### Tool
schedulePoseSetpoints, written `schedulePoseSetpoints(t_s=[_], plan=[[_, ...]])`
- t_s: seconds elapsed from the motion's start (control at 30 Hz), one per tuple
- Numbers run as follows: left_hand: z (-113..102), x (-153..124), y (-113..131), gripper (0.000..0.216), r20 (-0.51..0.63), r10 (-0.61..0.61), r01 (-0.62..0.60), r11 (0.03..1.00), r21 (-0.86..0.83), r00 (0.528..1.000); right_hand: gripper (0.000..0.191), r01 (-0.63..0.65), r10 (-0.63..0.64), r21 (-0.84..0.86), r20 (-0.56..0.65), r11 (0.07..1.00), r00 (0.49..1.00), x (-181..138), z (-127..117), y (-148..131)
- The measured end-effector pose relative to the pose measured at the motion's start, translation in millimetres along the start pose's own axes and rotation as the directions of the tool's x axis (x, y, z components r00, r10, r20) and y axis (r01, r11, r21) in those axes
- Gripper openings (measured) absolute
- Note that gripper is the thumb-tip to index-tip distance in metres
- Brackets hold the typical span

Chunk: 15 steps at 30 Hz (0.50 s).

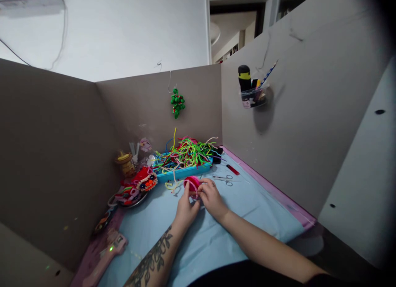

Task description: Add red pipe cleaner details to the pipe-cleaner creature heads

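Note:
A small round pink and dark red piece (192,184), seemingly coiled from fuzzy pipe cleaners, is held between both hands above the blue cloth. My left hand (186,206) pinches its near left side with thumb and fingers. From the right, my right hand (211,195) grips its edge, the fingers bent in close to the thumb. My fingers cover part of the near rim. Just right of my right hand lies a pair of scissors (227,179). Behind the piece stands a blue tray (185,171) heaped with multicoloured pipe cleaners (192,152).
A metal dish (137,202) of fuzzy crafted pieces sits at left, near a brown-yellow jar (125,164). A pink glue gun (108,256) lies front left. A red object (232,169) rests behind the scissors. Grey panels (278,126) enclose the table; a plastic cup (253,98) hangs on one.

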<state>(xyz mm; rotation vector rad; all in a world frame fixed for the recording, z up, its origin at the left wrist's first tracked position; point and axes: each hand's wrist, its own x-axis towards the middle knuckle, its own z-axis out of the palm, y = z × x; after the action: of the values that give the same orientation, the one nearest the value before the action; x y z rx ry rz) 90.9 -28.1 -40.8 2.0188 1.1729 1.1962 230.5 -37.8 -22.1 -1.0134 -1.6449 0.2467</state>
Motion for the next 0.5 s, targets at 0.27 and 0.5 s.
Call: schedulePoseSetpoints(t_s=[0.27, 0.5], plan=[[-1.8, 1.1, -3.2, 0.064, -0.070, 0.016, -0.004, 0.985, 0.171, 0.997, 0.012, -0.055, 0.058, 0.124, -0.018, 0.991, 0.998, -3.2, 5.7, 4.4], [-4.5, 2.3, 7.8, 0.068, 0.073, -0.071, 0.054, 0.974, 0.221, 0.995, 0.012, -0.098, 0.109, 0.124, -0.081, 0.987, 0.991, -5.1, 8.5, 9.9]])
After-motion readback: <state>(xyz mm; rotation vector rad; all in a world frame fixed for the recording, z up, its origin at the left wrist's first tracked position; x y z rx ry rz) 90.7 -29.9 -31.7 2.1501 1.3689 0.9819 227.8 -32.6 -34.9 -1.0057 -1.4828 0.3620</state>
